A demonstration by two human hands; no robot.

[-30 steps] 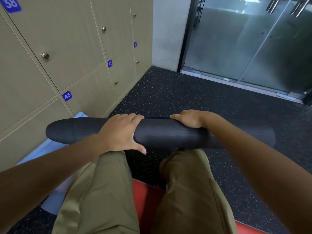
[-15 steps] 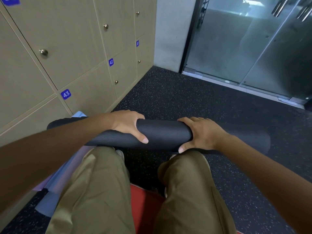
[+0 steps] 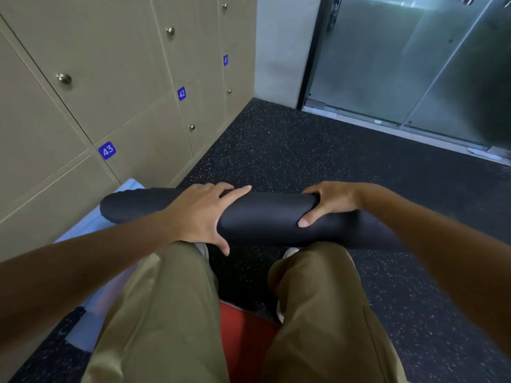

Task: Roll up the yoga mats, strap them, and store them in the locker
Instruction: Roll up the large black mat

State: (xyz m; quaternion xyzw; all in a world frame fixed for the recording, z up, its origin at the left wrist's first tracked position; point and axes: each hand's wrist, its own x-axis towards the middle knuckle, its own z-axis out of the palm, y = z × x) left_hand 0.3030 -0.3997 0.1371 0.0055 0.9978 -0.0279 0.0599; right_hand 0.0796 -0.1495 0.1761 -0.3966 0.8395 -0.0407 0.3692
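One rolled black yoga mat (image 3: 265, 217) lies across the floor (image 3: 304, 156) before two knees. Left hand (image 3: 199, 217) wraps over it, right hand (image 3: 329, 203) clasps it. One blue mat (image 3: 83, 228) by the closed lockers (image 3: 116, 87), one red mat (image 3: 243, 341) below.

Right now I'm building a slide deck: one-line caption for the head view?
Both hands, left hand and right hand, grip a rolled black yoga mat beside numbered lockers.

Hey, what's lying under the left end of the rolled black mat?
A light blue mat lies flat on the speckled floor, under the rolled black mat's left end and along the lockers. The left forearm and leg cover most of it, so its full extent stays hidden.
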